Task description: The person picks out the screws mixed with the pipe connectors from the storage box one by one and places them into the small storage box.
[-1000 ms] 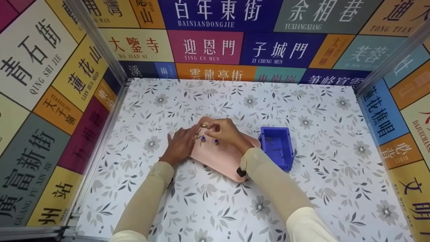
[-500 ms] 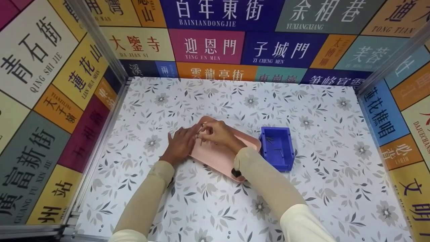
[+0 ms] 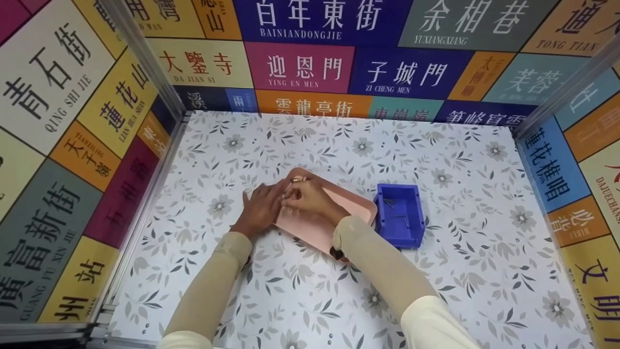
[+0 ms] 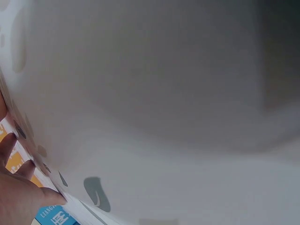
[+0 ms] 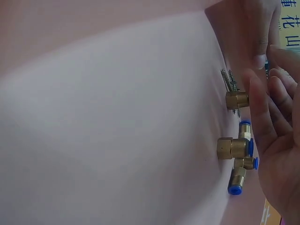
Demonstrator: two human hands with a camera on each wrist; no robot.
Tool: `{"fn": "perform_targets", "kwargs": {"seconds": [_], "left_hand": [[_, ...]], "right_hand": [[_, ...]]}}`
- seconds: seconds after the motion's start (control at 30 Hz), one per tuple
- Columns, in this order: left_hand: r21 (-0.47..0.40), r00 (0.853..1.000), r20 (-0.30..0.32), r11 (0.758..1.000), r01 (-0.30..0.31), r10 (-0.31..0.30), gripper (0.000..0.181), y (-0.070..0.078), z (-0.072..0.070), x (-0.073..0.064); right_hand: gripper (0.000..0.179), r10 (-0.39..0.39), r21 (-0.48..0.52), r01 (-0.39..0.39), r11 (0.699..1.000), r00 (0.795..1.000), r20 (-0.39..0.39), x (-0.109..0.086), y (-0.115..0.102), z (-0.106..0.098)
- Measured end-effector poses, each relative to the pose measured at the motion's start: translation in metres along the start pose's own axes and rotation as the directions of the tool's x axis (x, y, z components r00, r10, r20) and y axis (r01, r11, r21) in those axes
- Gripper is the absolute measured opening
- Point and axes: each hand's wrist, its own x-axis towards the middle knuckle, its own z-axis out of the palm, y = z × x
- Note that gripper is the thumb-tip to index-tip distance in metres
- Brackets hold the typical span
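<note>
In the head view a pink tray [image 3: 353,198] lies slanted at the table's middle. My left hand [image 3: 259,209] rests over its left end with fingers extended. Above the tray, my right hand [image 3: 310,198] pinches a small thing between thumb and forefinger, apparently a screw [image 5: 267,69], mostly hidden. Other screws [image 5: 226,78] lie close by in the right wrist view, behind a brass fitting [image 5: 236,100]. More brass push-fit fittings with blue ends [image 5: 232,147] lie beneath the right hand. The left wrist view shows mostly blurred table and the left fingers [image 4: 23,192].
A blue bin [image 3: 417,213] stands against the tray's right end, with several screws [image 3: 388,201] inside. The table [image 3: 436,145] has a floral cover, and sign-patterned panels [image 3: 300,68] enclose its back and sides.
My right hand has moved slightly left and down, its fingertips now among the screws beside the left hand. It covers the blue-ended fittings seen earlier. The left hand stays put.
</note>
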Motion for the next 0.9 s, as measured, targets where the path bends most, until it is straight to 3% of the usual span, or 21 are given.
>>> {"fn": "perform_targets", "kwargs": {"seconds": [0.17, 0.6, 0.9], "left_hand": [[-0.005, 1.000, 0.011, 1.000, 0.004, -0.004, 0.052, 0.000, -0.001, 0.000], [-0.023, 1.000, 0.029, 1.000, 0.003, -0.002, 0.052, 0.000, -0.001, 0.000], [-0.007, 0.999, 0.036, 1.000, 0.012, -0.011, 0.052, -0.002, -0.001, 0.002]], "right_hand": [[0.017, 0.052, 0.022, -0.052, 0.998, 0.999, 0.006, -0.001, 0.004, 0.000], [0.018, 0.066, -0.030, -0.065, 0.997, 0.997, 0.042, 0.001, 0.015, 0.002], [0.021, 0.022, -0.120, -0.019, 0.993, 0.999, 0.023, 0.004, 0.015, 0.005]]}}
